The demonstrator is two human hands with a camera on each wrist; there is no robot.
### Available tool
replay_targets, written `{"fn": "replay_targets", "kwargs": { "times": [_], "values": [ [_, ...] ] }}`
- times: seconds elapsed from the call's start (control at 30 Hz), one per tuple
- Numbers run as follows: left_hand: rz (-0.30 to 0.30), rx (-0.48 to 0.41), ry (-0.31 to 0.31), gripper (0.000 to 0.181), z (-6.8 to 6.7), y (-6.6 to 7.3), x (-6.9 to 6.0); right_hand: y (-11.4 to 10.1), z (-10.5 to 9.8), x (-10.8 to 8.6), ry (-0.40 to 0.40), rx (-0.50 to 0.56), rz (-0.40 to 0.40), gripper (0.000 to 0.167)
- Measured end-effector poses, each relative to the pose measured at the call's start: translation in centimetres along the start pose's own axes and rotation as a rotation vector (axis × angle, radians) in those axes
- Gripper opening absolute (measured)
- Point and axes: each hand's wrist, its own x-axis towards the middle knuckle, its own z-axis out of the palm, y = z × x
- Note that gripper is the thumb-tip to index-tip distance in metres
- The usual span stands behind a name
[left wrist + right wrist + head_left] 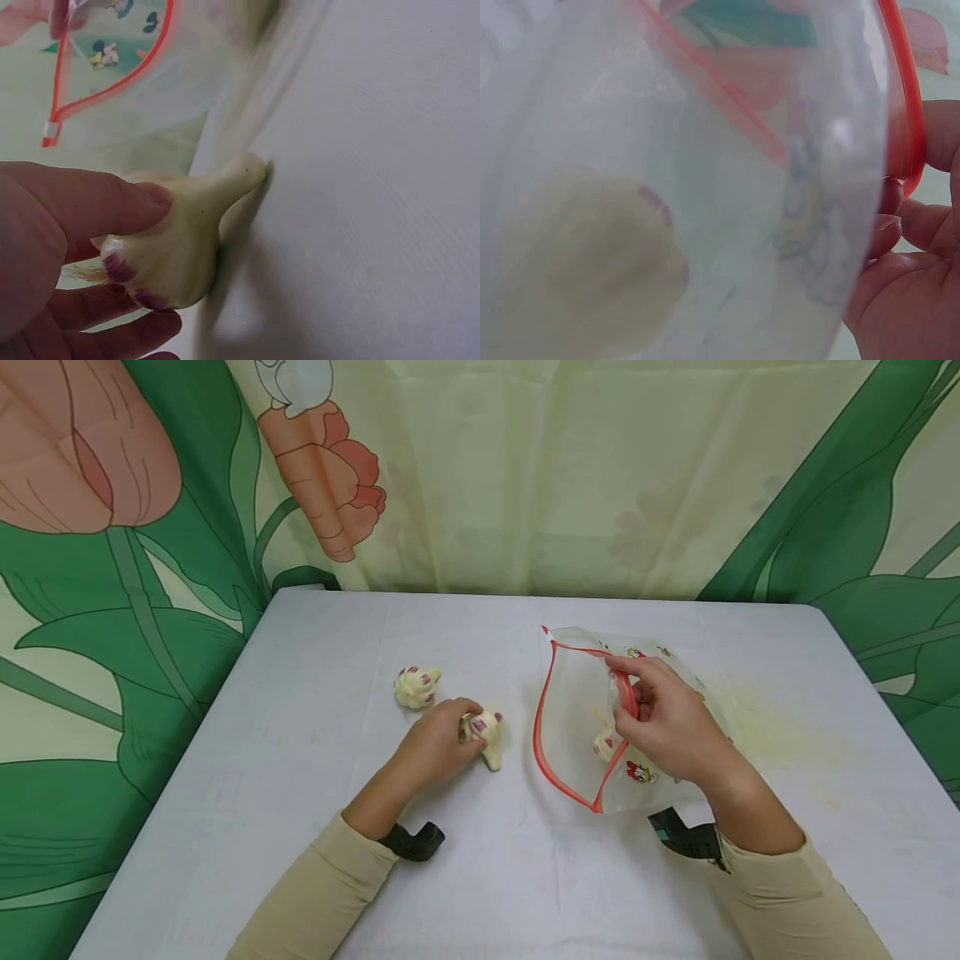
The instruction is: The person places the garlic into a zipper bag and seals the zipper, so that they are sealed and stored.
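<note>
My left hand (441, 739) grips a garlic bulb (487, 728), cream with purple patches, whose stem touches the white table. In the left wrist view the thumb lies along one side of that garlic bulb (176, 240), with fingers on the other. A second garlic bulb (416, 687) lies just beyond the left hand. On the right, my right hand (671, 718) pinches the red-edged rim of a clear zip bag (570, 718), whose mouth gapes toward the left hand. Inside the bag sits another garlic bulb (604, 743), seen blurred through the plastic in the right wrist view.
The white table (300, 777) reaches back to a curtain (525, 485) printed with flowers and leaves. Black wrist straps (414, 842) sit at both cuffs. Small cartoon prints (641, 772) mark the bag.
</note>
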Motion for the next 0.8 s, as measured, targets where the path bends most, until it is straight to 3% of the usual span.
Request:
{"fn": "replay_targets", "kwargs": {
  "times": [0.33,0.63,0.8],
  "values": [
    [0.009,-0.064,-0.018,0.053,0.9,-0.8,-0.1,0.1,0.0,0.1,-0.009,0.015,0.002,0.057],
    [0.024,-0.041,-0.005,0.051,1.1,-0.8,-0.1,0.0,0.0,0.1,-0.010,0.004,0.010,0.057],
    [0.021,-0.097,-0.007,0.049,1.2,-0.9,0.1,0.0,0.0,0.1,-0.010,0.002,0.005,0.056]
  ]
}}
